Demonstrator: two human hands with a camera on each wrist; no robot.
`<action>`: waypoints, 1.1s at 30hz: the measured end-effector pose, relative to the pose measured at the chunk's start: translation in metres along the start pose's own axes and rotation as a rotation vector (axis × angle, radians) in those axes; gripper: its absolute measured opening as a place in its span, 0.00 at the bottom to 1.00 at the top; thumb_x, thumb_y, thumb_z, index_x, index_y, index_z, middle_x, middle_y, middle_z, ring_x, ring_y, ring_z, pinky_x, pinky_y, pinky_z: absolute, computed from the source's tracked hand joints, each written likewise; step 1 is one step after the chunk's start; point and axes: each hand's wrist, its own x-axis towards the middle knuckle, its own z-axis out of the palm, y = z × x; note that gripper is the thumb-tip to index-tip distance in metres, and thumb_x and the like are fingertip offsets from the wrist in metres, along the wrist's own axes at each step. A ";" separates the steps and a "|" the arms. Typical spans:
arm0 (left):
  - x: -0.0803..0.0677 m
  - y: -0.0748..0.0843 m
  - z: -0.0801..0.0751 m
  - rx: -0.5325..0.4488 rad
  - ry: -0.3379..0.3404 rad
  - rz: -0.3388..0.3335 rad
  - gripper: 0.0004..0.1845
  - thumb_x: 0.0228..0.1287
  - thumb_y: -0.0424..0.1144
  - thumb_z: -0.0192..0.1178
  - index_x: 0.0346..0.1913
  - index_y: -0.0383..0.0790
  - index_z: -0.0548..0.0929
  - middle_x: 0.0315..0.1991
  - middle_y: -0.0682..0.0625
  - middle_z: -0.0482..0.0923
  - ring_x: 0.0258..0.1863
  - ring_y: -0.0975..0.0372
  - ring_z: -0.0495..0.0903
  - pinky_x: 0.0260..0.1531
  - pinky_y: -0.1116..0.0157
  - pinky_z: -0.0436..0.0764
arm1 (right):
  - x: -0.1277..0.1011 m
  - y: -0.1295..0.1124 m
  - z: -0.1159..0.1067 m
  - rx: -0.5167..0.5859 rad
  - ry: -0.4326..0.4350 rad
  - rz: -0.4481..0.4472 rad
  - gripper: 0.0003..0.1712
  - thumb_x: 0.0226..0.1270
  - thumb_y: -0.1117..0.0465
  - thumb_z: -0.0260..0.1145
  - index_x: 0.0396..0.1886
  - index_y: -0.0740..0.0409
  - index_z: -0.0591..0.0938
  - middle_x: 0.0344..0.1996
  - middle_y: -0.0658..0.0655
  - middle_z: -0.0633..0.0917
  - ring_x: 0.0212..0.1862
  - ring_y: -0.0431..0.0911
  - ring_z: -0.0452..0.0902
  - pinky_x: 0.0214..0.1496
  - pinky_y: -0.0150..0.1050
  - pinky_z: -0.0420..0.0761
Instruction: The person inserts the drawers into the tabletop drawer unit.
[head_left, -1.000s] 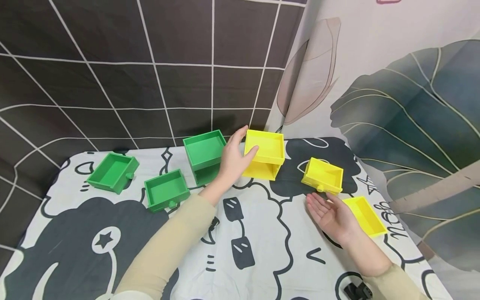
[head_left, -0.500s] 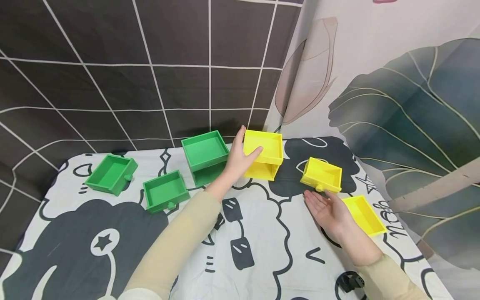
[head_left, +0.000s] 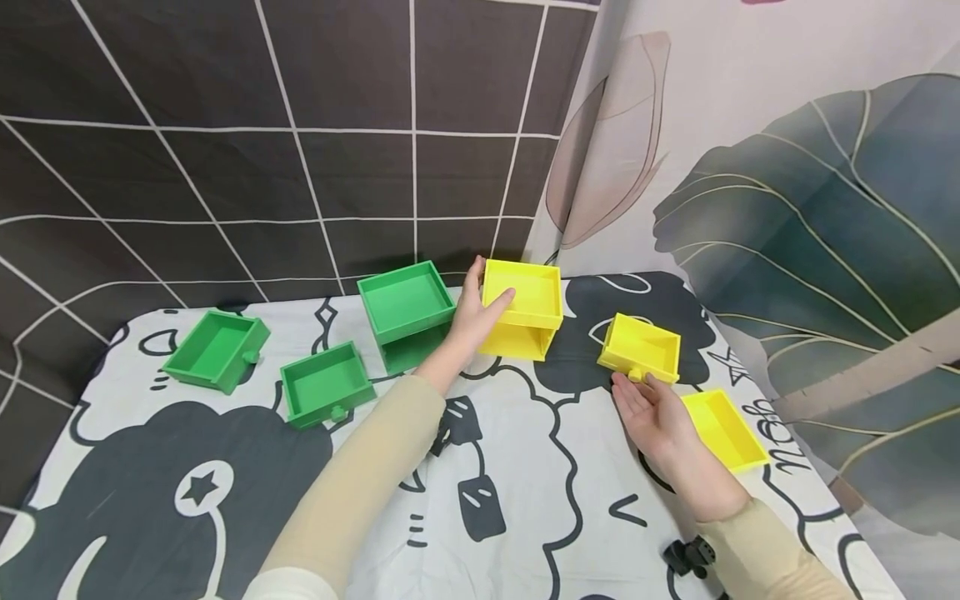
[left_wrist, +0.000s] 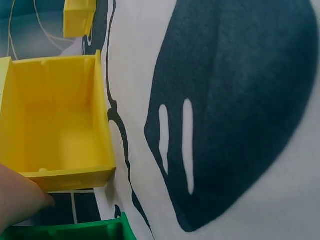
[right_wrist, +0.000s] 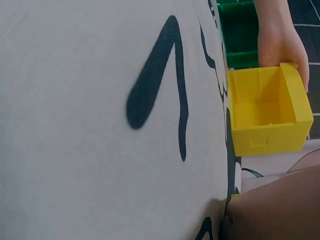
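Since the earlier frames the right hand point(head_left: 656, 412) has slid forward across the table point(head_left: 525, 500), so its fingertips now reach the knob of the small yellow drawer point(head_left: 640, 347); the left hand point(head_left: 476, 312) has stayed on the yellow cabinet point(head_left: 521, 308).

The table carries a white cloth with black cartoon shapes. At its far middle the yellow cabinet stands with its open front towards the person, just beside a green cabinet point(head_left: 405, 312). The left hand's grip is closed round the yellow cabinet's left wall, thumb over the top edge.

The small yellow drawer sits right of the yellow cabinet, apart from it, its knob facing the person. It lies directly ahead of the right hand, which is palm up with fingers straight, grasping nothing; that hand is far nearer. Another yellow drawer point(head_left: 723, 429) lies just right of that wrist.

Two green drawers point(head_left: 326, 383) point(head_left: 216, 350) rest at the left.
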 end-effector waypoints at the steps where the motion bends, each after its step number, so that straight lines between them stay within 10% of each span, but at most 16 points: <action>1: 0.000 0.000 0.000 0.002 0.002 -0.002 0.45 0.78 0.40 0.62 0.87 0.47 0.46 0.88 0.49 0.48 0.86 0.53 0.54 0.87 0.54 0.60 | 0.000 0.000 0.001 0.002 0.003 0.000 0.38 0.86 0.53 0.56 0.85 0.32 0.49 0.83 0.38 0.63 0.82 0.32 0.60 0.85 0.27 0.62; 12: -0.007 0.003 -0.002 -0.001 0.009 -0.021 0.44 0.77 0.39 0.60 0.87 0.48 0.49 0.87 0.47 0.47 0.84 0.50 0.55 0.87 0.50 0.59 | 0.003 0.001 0.010 -0.012 0.064 0.016 0.20 0.79 0.52 0.65 0.65 0.42 0.75 0.40 0.53 0.91 0.63 0.32 0.82 0.76 0.26 0.76; 24: -0.018 -0.002 -0.010 -0.051 -0.076 0.007 0.42 0.77 0.33 0.48 0.88 0.44 0.43 0.88 0.46 0.39 0.88 0.50 0.41 0.90 0.47 0.44 | -0.013 0.001 0.021 -0.069 0.065 0.011 0.13 0.77 0.51 0.69 0.53 0.47 0.78 0.34 0.52 0.91 0.44 0.39 0.88 0.60 0.25 0.87; 33: -0.021 -0.004 -0.010 0.020 -0.044 0.017 0.43 0.78 0.37 0.60 0.87 0.46 0.48 0.86 0.45 0.47 0.85 0.49 0.53 0.87 0.47 0.58 | -0.038 -0.001 0.012 -0.094 -0.003 0.056 0.09 0.78 0.52 0.69 0.49 0.48 0.79 0.37 0.52 0.89 0.43 0.40 0.86 0.58 0.25 0.88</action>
